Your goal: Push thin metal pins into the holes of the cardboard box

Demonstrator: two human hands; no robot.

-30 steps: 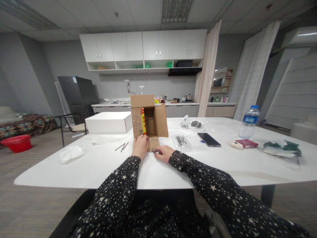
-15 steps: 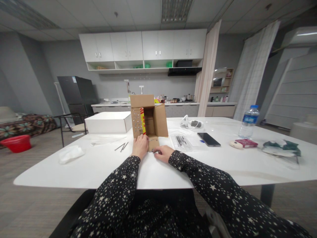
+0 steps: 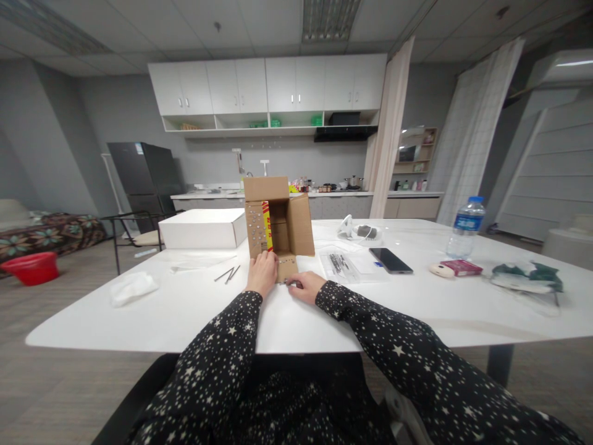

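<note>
Fingers of our left hand stay pressed on the cardboard box at twelve o'clock; our right hand still pinches a small metal piece, nothing shifting.

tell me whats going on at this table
A person in star-print sleeves sits at a white table working on an open cardboard box lying on its side. The left hand rests against the box's near flap, which is studded with small metal pins. The right hand pinches a small metal piece at the flap's edge. Two loose nails lie to the left.
</note>
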